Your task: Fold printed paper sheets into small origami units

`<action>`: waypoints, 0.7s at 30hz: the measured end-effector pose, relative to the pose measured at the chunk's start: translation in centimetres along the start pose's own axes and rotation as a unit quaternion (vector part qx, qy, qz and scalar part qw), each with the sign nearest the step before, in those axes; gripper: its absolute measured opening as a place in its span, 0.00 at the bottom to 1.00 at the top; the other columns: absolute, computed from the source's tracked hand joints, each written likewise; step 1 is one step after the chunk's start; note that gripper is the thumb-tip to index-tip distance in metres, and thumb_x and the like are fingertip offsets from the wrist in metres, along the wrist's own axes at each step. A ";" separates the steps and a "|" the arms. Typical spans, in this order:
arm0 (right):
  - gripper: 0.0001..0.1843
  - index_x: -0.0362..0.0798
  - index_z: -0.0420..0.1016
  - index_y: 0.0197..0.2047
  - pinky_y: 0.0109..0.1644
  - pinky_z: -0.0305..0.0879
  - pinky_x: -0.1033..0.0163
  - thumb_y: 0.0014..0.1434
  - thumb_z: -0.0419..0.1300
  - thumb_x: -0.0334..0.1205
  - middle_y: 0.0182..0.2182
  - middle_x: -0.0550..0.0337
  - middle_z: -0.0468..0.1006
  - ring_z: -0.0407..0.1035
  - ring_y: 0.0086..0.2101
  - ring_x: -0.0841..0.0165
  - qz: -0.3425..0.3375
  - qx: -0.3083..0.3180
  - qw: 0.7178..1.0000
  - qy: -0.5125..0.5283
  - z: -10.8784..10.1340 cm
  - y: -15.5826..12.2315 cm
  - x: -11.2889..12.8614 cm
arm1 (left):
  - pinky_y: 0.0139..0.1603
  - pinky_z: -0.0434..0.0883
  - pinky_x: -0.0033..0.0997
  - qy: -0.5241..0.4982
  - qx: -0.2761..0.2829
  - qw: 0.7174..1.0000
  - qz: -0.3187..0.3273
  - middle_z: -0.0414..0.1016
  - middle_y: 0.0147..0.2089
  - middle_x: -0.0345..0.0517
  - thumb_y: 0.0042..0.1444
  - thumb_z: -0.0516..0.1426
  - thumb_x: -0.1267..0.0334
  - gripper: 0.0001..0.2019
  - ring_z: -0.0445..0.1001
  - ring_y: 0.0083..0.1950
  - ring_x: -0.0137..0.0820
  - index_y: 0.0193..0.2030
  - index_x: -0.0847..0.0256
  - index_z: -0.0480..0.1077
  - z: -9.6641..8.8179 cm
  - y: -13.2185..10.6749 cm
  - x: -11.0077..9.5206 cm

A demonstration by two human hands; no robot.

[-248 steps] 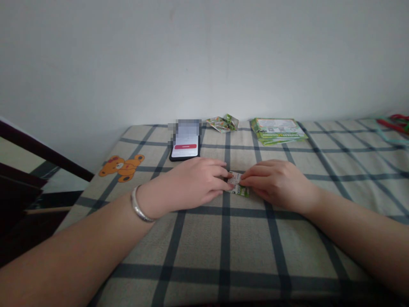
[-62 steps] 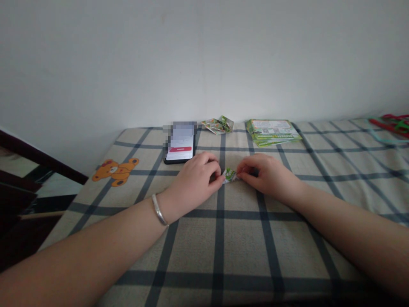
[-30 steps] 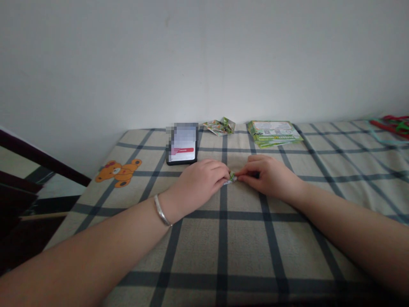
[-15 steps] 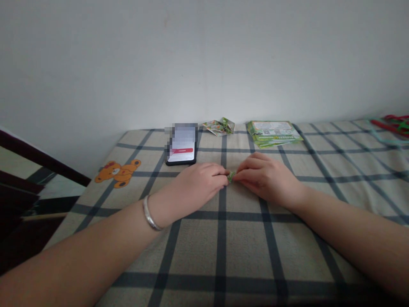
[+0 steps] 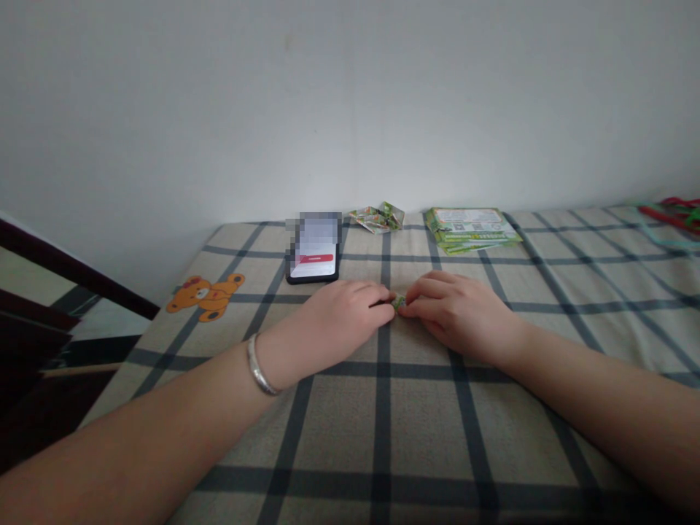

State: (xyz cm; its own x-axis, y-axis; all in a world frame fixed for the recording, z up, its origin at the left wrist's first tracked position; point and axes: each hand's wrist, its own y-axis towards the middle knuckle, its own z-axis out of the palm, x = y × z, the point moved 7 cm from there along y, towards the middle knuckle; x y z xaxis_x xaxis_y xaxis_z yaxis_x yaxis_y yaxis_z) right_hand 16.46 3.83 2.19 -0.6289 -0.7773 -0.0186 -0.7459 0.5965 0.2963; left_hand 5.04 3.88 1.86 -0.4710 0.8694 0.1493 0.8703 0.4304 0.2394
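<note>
Between the fingertips of both hands, low over the checked tablecloth (image 5: 350, 415), is a small piece of green printed paper (image 5: 399, 302), folded or crumpled small. My left hand (image 5: 353, 317), with a silver bangle at its wrist, pinches its left side. On the other side the fingers of my right hand (image 5: 456, 310) are closed on it. Most of the paper is hidden by the fingers. Behind the hands lie folded green and white papers (image 5: 378, 217) and a stack of green printed sheets (image 5: 473, 230).
A phone (image 5: 313, 248) with a lit, partly blurred screen leans or lies at the back left. Nearby is an orange bear cutout (image 5: 208, 297). Red and green items (image 5: 678, 213) sit at the far right. A white wall (image 5: 350, 102) rises behind the table.
My right hand's raised fingers have come down slightly and lie closer to the paper. Both hands still pinch it at about the same spot. The view has shifted slightly.
</note>
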 end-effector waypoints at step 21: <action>0.10 0.51 0.79 0.42 0.38 0.63 0.58 0.63 0.56 0.35 0.36 0.58 0.77 0.69 0.36 0.62 0.001 0.026 0.997 -0.067 -0.2 -0.4 0.2 | 0.52 0.74 0.43 0.011 -0.004 1.000 0.011 0.73 0.54 0.49 0.62 0.54 0.69 0.09 0.73 0.53 0.39 0.46 0.61 0.73 -0.5 -0.4 -0.1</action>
State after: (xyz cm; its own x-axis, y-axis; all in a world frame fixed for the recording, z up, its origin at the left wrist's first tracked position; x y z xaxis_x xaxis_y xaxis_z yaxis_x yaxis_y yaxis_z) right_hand 16.67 3.42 2.29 -0.6516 -0.7442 -0.1473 -0.7528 0.6104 0.2464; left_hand 4.67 3.53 2.22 -0.4541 0.8734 0.1758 0.8798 0.4086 0.2429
